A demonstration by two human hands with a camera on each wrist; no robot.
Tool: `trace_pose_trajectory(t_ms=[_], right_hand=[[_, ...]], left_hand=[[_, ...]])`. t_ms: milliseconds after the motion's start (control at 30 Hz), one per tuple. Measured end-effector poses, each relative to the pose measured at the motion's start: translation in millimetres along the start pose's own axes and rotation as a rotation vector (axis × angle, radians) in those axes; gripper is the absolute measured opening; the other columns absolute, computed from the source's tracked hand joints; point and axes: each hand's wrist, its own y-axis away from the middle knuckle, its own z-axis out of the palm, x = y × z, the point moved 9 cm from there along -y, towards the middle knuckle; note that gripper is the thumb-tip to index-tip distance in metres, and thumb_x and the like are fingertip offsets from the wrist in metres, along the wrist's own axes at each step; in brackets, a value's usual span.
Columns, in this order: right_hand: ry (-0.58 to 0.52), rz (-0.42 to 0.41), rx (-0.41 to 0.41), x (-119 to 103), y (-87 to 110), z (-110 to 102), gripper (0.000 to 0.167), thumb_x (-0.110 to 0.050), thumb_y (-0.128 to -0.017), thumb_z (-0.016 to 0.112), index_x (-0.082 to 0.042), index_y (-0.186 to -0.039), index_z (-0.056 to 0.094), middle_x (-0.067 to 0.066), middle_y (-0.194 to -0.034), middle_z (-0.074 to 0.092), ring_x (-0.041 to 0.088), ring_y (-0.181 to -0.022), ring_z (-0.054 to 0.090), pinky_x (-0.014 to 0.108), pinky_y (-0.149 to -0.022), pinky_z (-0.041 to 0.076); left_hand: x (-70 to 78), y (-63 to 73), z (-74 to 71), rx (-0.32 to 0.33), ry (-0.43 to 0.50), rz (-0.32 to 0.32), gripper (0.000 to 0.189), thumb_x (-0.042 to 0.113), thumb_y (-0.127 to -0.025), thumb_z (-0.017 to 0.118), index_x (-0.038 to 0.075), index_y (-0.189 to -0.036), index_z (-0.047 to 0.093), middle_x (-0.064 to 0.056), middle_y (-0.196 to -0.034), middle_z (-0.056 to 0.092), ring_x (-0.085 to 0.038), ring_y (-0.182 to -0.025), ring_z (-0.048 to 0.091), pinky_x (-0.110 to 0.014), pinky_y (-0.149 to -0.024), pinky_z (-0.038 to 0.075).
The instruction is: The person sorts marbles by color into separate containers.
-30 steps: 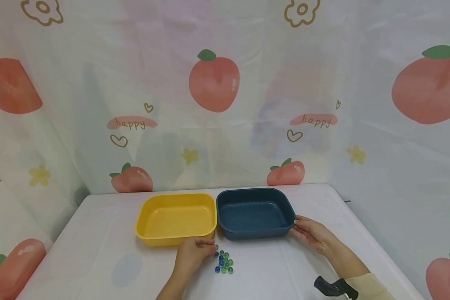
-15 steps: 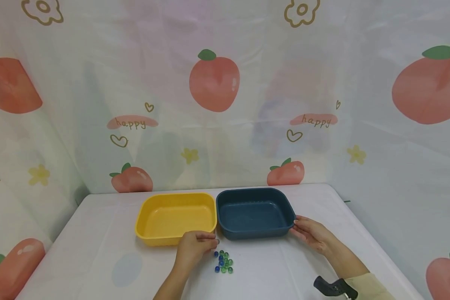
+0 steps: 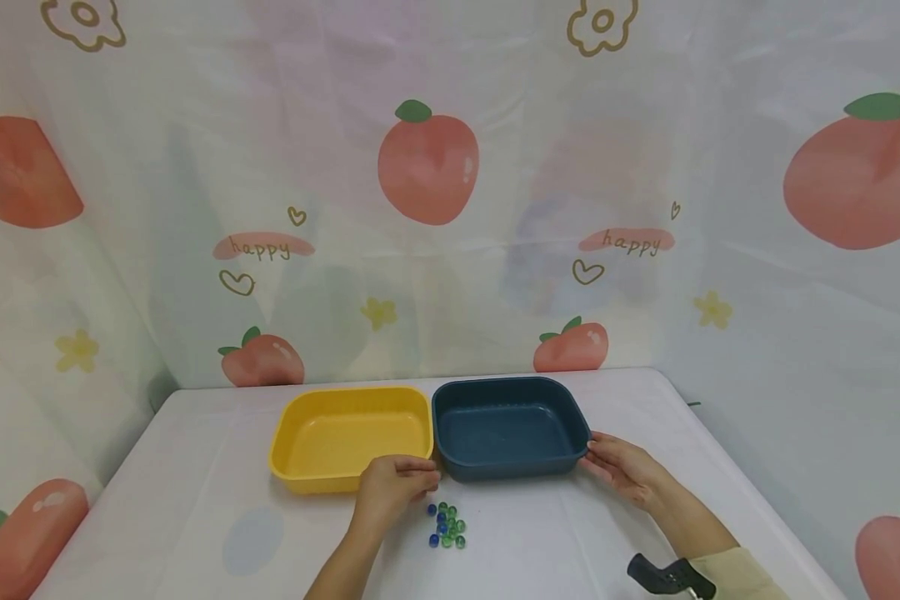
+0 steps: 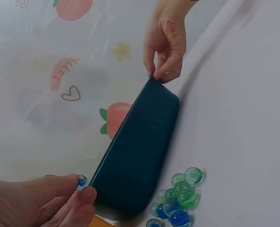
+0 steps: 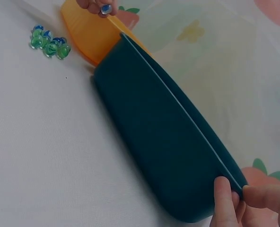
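My left hand [image 3: 388,493] pinches a blue-and-clear marble [image 4: 82,181] between thumb and fingertips, just above the near right corner of the yellow tray [image 3: 322,483]. The marble is hidden in the head view but shows in both wrist views. My right hand [image 3: 628,468] pinches the right rim of the dark blue tray [image 3: 510,472], thumb on one side and fingers on the other. Several green marbles [image 3: 461,526] and blue marbles [image 3: 433,541] lie in a loose cluster on the table, below my left hand.
Both trays stand side by side, almost touching, near the back of the white-covered table [image 3: 540,542]. Behind them hangs a fruit-printed curtain [image 3: 487,292]. A black device [image 3: 671,575] sits by the right sleeve [image 3: 738,575].
My left hand has lifted a marble from the cluster and risen slightly towards the trays. A blue marble seen inside the dark blue tray is no longer visible. My right hand stays put.
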Motion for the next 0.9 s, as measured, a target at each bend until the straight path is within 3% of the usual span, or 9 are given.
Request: trace_pose_trajectory(t_ms=[400,567,900], right_hand=[[-0.004,0.005,0.003,1,-1.2,-1,0.061,-0.003,-0.102,0.046,0.013,-0.150,0.011,0.004,-0.100,0.065,0.010,-0.091,0.066,0.026,-0.088,0.056],[0.000,0.010,0.011,2,-2.0,-2,0.062,-0.004,-0.102,0.046,0.013,-0.150,0.012,0.003,-0.100,0.066,0.010,-0.091,0.067,0.026,-0.088,0.056],[-0.009,0.015,0.005,1,-2.0,-1,0.064,-0.004,-0.102,0.048,0.012,-0.151,0.010,0.004,-0.101,0.066,0.011,-0.093,0.067,0.026,-0.088,0.056]], left_hand=[[18.5,-10.0,-3.5,0.011,0.001,0.049,0.018,0.017,-0.083,0.079,0.006,-0.097,0.077,-0.006,-0.086,0.076,-0.026,-0.086,0.073,-0.033,-0.077,0.061],[18.9,-16.0,-3.6,0.021,0.003,0.044,0.018,0.017,-0.084,0.078,0.005,-0.098,0.077,-0.006,-0.087,0.076,-0.023,-0.085,0.073,-0.036,-0.080,0.060],[21.7,-29.1,-2.4,0.030,0.019,0.035,0.016,0.013,-0.085,0.077,0.003,-0.097,0.076,-0.008,-0.087,0.075,-0.020,-0.082,0.073,-0.030,-0.075,0.061]])
